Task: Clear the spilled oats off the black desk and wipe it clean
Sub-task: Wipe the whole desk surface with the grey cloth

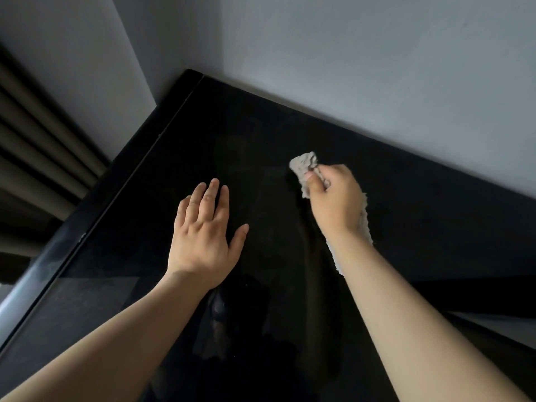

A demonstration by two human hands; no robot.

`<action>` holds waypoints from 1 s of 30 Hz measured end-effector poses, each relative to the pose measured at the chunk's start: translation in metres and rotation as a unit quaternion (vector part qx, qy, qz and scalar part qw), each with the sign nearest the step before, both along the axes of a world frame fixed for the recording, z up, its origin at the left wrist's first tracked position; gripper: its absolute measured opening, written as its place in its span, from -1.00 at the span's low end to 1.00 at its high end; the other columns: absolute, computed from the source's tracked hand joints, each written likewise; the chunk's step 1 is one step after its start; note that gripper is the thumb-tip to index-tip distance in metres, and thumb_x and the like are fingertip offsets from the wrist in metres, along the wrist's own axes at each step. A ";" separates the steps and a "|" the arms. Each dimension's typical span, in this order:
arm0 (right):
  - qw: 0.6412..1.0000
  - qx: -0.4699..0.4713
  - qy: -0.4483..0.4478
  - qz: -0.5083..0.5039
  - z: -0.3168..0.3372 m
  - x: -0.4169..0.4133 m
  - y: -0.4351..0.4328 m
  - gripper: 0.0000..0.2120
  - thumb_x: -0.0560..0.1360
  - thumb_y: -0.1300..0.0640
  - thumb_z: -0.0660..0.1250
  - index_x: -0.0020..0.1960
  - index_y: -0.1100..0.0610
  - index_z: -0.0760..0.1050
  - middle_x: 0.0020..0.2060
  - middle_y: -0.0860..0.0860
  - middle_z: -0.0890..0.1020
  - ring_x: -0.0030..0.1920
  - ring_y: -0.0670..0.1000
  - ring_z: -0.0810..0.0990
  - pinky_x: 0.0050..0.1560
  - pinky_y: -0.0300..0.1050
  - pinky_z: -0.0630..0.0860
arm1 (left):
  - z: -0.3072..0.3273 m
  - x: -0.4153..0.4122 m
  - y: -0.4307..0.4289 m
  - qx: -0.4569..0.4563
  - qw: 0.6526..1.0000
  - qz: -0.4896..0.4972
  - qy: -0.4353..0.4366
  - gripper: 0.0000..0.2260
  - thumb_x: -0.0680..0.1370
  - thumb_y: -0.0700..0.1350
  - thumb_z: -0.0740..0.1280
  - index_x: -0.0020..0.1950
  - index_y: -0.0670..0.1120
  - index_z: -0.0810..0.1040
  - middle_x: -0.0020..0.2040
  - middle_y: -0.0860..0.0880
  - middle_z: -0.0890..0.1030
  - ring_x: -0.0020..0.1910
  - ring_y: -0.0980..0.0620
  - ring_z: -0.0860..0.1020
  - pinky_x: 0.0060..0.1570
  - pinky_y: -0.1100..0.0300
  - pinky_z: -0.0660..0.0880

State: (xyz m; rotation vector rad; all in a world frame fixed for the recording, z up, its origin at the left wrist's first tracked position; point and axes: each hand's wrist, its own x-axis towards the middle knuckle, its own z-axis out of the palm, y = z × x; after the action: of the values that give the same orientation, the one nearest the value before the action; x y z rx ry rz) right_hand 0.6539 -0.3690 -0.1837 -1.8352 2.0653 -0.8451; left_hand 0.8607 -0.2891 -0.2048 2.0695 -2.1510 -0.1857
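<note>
Wiping is the step that appears to be in hand, since no oats can be made out on the black table [290,126] in this view; a few pale specks near the lower middle are too small to identify. The grey cloth [303,165] is bunched and clenched in the right hand [336,198], with a loose tail trailing under the wrist and along the forearm. The bunched end juts past the thumb towards the wall [377,68] and looks to be pressed to the glossy surface, though contact cannot be confirmed.

For a clean result, the cloth would best be kept flat against the top and drawn in overlapping strokes from the far edge back towards the body, so that any remaining crumbs are gathered instead of scattered. Light smears are faintly visible on the gloss ahead of the cloth, and these could be taken up with a fresh fold. The trailing tail should be tucked in, as it may drag residue over wiped areas.

The left hand [203,227] is open, grasping nothing, with the fingers together and the thumb spread, and seems to be laid palm-down on the table to the left of the cloth. Both forearms are extended forward from the lower edge, the right wrist bent downward.
</note>
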 end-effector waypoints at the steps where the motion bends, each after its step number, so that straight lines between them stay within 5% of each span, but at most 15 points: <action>1: 1.000 -0.004 0.001 0.020 0.000 0.005 0.011 -0.89 0.53 0.10 0.33 -0.09 0.11 0.61 -0.14 -0.10 0.51 -0.19 -0.08 0.50 -0.29 -0.31 0.31 | 0.000 0.001 -0.002 -0.001 1.000 0.002 0.003 -0.32 0.57 0.26 -0.06 0.54 -0.16 0.18 0.55 -0.15 0.14 0.54 -0.14 0.04 0.50 -0.04 -0.03; 9: 0.989 0.072 -0.099 0.081 0.019 0.008 0.075 -0.86 0.45 0.16 0.38 -0.28 0.06 0.60 -0.26 -0.08 0.54 -0.28 -0.13 0.52 -0.26 -0.31 0.39 | -0.002 -0.002 0.000 0.007 0.999 0.006 0.042 -0.29 0.55 0.29 -0.08 0.55 -0.14 0.16 0.57 -0.12 0.10 0.55 -0.10 0.00 0.50 0.02 -0.11; 12: 0.999 -0.029 -0.036 -0.022 0.028 -0.017 0.035 -0.89 0.48 0.16 0.36 -0.20 0.15 0.61 -0.21 -0.01 0.51 -0.21 -0.01 0.52 -0.21 -0.16 0.36 | 0.005 0.000 -0.002 -0.014 0.998 0.011 0.054 -0.34 0.59 0.26 0.00 0.55 -0.14 0.16 0.57 -0.12 0.08 0.55 -0.09 -0.02 0.51 0.02 -0.10; 15: 0.996 -0.012 0.023 -0.086 0.008 -0.017 0.020 -0.83 0.55 0.08 0.30 -0.11 0.15 0.60 -0.11 -0.02 0.51 -0.08 0.09 0.54 -0.22 -0.18 0.29 | 0.005 -0.002 -0.003 -0.017 0.998 0.006 0.052 -0.35 0.59 0.24 0.02 0.55 -0.14 0.14 0.57 -0.12 0.06 0.56 -0.09 -0.04 0.52 0.02 -0.12; 20: 0.997 -0.021 0.079 -0.011 -0.018 0.017 0.078 -0.86 0.51 0.07 0.31 -0.06 0.08 0.62 -0.10 -0.04 0.56 -0.13 0.02 0.52 -0.23 -0.20 0.31 | -0.003 0.005 0.001 -0.007 0.991 -0.026 0.135 -0.42 0.61 0.18 0.04 0.55 -0.09 0.16 0.58 -0.08 0.03 0.56 -0.05 -0.03 0.50 0.07 -0.11; 22: 0.997 -0.018 0.060 0.034 -0.019 0.024 0.111 -0.84 0.48 0.05 0.29 -0.09 0.09 0.61 -0.12 -0.06 0.55 -0.15 0.01 0.51 -0.24 -0.17 0.37 | -0.001 0.014 0.013 -0.010 0.983 -0.040 0.179 -0.43 0.59 0.16 0.05 0.52 -0.13 0.23 0.56 -0.09 0.13 0.55 -0.06 0.04 0.51 0.06 -0.06; 26: 0.993 0.058 -0.031 0.102 -0.005 0.033 0.159 -0.84 0.47 0.02 0.31 -0.15 0.06 0.63 -0.15 -0.14 0.56 -0.18 -0.10 0.55 -0.24 -0.15 0.49 | -0.001 0.033 0.064 0.002 0.990 -0.081 0.112 -0.42 0.58 0.14 0.02 0.48 -0.18 0.32 0.52 -0.12 0.24 0.53 -0.08 0.13 0.51 -0.02 0.00; 30: 0.990 0.063 -0.120 0.030 0.023 0.014 0.134 -0.85 0.43 0.17 0.39 -0.32 0.05 0.57 -0.28 -0.08 0.52 -0.28 -0.12 0.53 -0.26 -0.30 0.41 | 0.003 0.044 0.097 0.008 0.993 -0.096 0.073 -0.43 0.59 0.13 0.04 0.48 -0.20 0.32 0.52 -0.12 0.23 0.53 -0.07 0.12 0.50 0.01 -0.02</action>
State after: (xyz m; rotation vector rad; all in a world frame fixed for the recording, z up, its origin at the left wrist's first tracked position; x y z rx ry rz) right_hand 0.6684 -0.2355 -0.1612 -1.6347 1.8614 -0.8529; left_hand 0.9045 -0.1919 -0.2021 1.7922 -2.2624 -0.3668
